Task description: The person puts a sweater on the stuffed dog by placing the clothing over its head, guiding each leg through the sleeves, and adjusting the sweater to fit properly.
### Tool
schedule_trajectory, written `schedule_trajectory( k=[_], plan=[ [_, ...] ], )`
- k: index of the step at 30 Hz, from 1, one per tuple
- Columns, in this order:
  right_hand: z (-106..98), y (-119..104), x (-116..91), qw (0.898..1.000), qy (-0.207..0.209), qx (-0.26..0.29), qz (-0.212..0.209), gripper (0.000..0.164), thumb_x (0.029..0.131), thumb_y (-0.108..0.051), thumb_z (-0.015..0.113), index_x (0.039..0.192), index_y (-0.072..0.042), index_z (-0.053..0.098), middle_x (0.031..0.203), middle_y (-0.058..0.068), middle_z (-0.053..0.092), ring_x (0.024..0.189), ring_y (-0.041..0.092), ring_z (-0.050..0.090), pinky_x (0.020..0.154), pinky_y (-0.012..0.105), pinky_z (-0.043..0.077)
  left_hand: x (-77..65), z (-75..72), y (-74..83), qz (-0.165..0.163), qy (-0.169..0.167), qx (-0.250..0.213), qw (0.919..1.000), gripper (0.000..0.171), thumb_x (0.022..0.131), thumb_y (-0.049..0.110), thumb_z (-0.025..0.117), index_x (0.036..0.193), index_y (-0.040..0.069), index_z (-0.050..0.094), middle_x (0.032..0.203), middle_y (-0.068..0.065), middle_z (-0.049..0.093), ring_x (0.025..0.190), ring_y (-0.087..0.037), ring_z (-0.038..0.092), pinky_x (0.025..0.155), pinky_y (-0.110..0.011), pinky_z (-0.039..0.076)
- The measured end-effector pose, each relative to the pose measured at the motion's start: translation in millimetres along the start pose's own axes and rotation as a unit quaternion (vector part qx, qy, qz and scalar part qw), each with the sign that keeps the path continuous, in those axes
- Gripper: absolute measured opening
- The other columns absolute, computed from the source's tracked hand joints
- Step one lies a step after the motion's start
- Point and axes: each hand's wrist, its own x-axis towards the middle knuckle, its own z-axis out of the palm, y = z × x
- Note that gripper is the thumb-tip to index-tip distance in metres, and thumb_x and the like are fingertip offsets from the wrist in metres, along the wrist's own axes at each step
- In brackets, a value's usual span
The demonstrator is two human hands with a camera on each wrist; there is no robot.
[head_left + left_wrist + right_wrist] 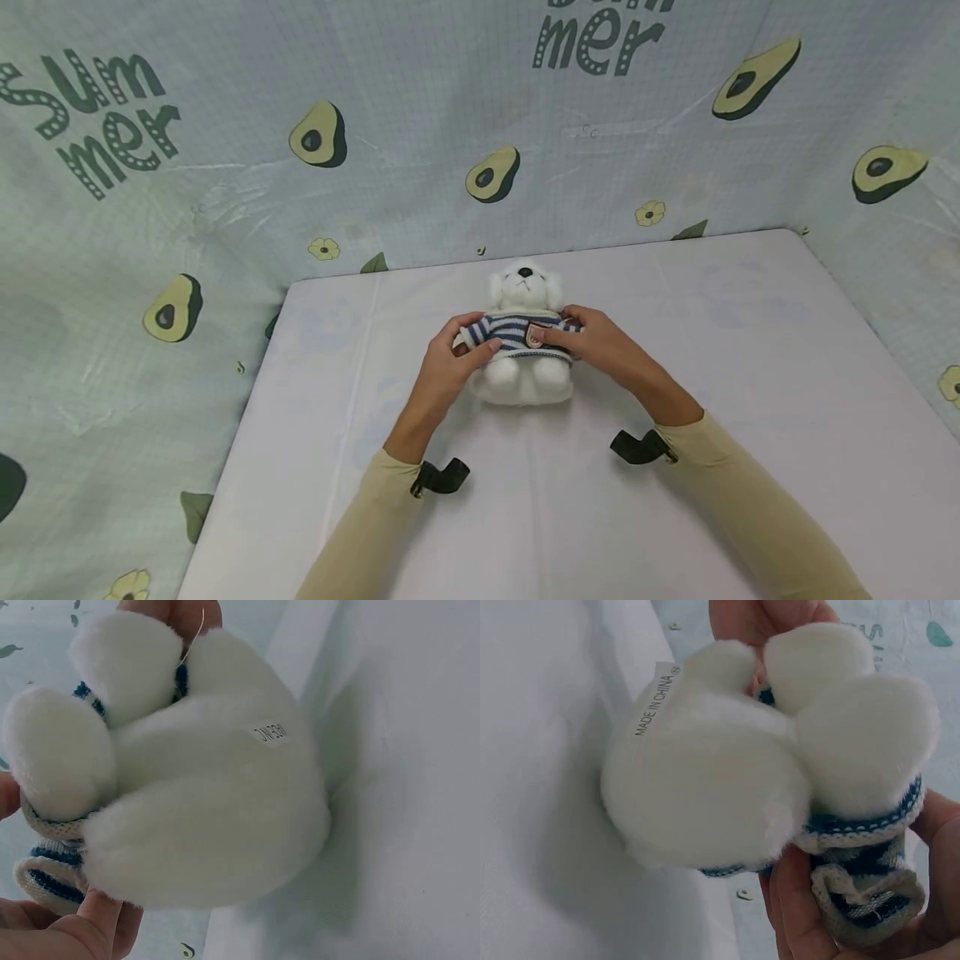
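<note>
A white plush dog [522, 379] in a blue-and-white striped knitted sweater faces up near the middle of the table. My left hand [442, 364] grips its side at one sleeve, thumb on the sweater front. On the opposite side my right hand [607, 343] holds the other sleeve, the thumb lying by a small badge [534, 335]. From below, the left wrist view shows the round white underside of the plush dog [217, 802] and its feet. A "MADE IN CHINA" label [656, 697] sticks out of the bottom seam in the right wrist view.
The white table [750, 350] stretches around the plush dog on all sides. Behind and beside it hangs a pale sheet [420, 100] printed with avocados, flowers and "summer" lettering. A black wrist-camera mount [442, 477] sits at the left cuff, another mount [641, 447] at the right.
</note>
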Motion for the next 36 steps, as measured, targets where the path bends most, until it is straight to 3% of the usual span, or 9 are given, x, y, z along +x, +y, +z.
schedule_trajectory(
  k=[6,11,15,18,21,25,31,34,36],
  plan=[
    [2,2,3,0.999,0.02,0.035,0.015,0.084,0.092,-0.06,0.065,0.152,-0.008,0.038,0.138,0.016,0.046,0.117,0.029,0.056,0.097,0.043,0.053,4.6,-1.1,-3.5,-0.016,0.015,0.009,0.9997,0.059,0.096,0.03,0.071,0.148,0.02,0.047,0.134,-0.012,0.057,0.114,-0.021,0.061,0.086,-0.027,0.054],
    [6,5,3,0.996,0.09,0.02,-0.002,0.092,0.09,-0.065,0.066,0.154,-0.008,0.034,0.149,0.016,0.038,0.126,0.032,0.053,0.1,0.049,0.051,12.0,0.5,-7.4,-0.002,0.051,0.014,0.9986,0.057,0.098,0.03,0.068,0.149,0.019,0.047,0.14,-0.009,0.053,0.119,-0.024,0.06,0.089,-0.031,0.054],
    [11,6,2,0.983,0.186,-0.009,-0.011,0.088,0.085,-0.067,0.069,0.141,-0.004,0.044,0.135,0.016,0.049,0.119,0.032,0.054,0.091,0.047,0.049,15.9,4.8,-10.7,0.016,0.076,0.021,0.9967,0.055,0.099,0.033,0.067,0.15,0.026,0.048,0.149,-0.004,0.043,0.128,-0.024,0.052,0.095,-0.039,0.051],
    [12,7,0,0.976,0.217,-0.02,-0.018,0.072,0.086,-0.064,0.07,0.123,-0.005,0.054,0.118,0.013,0.057,0.105,0.029,0.056,0.082,0.041,0.048,16.7,8.6,-12.2,0.037,0.084,0.033,0.9952,0.046,0.1,0.035,0.065,0.145,0.028,0.055,0.154,0.0,0.036,0.134,-0.026,0.044,0.102,-0.046,0.047],
    [10,8,-1,0.981,0.194,-0.021,-0.009,0.065,0.088,-0.066,0.066,0.116,-0.008,0.059,0.109,0.011,0.062,0.098,0.027,0.06,0.077,0.037,0.048,16.5,10.5,-13.8,0.062,0.082,0.05,0.9934,0.036,0.102,0.033,0.063,0.136,0.022,0.065,0.153,-0.001,0.038,0.141,-0.027,0.037,0.112,-0.051,0.039],
    [9,9,1,0.991,0.125,0.036,0.014,0.065,0.091,-0.064,0.064,0.121,-0.007,0.058,0.111,0.012,0.066,0.101,0.025,0.064,0.086,0.039,0.054,10.2,10.6,-9.2,0.071,0.074,0.064,0.9927,0.032,0.103,0.031,0.061,0.129,0.014,0.069,0.152,-0.006,0.042,0.147,-0.024,0.033,0.12,-0.052,0.028],
    [7,15,5,0.992,0.065,0.112,0.006,0.061,0.094,-0.051,0.069,0.129,-0.004,0.054,0.124,0.014,0.065,0.114,0.024,0.062,0.095,0.037,0.055,5.6,8.2,-11.0,0.066,0.066,0.079,0.9925,0.033,0.103,0.037,0.06,0.127,0.017,0.07,0.152,-0.003,0.042,0.146,-0.024,0.034,0.118,-0.052,0.031],
    [5,17,7,0.989,0.05,0.136,-0.014,0.059,0.096,-0.046,0.068,0.135,-0.005,0.052,0.127,0.012,0.063,0.117,0.023,0.061,0.1,0.04,0.052,6.9,9.0,-11.0,0.093,0.065,0.101,0.9883,0.033,0.104,0.036,0.06,0.127,0.016,0.07,0.154,-0.004,0.039,0.147,-0.026,0.032,0.115,-0.055,0.033],
    [3,18,7,0.988,0.04,0.149,-0.031,0.058,0.097,-0.041,0.068,0.139,-0.006,0.05,0.124,0.011,0.064,0.116,0.023,0.06,0.105,0.044,0.048,8.3,10.5,-11.0,0.119,0.063,0.142,0.9806,0.033,0.103,0.036,0.061,0.126,0.015,0.071,0.156,-0.003,0.037,0.146,-0.028,0.03,0.114,-0.056,0.033]
  ],
)
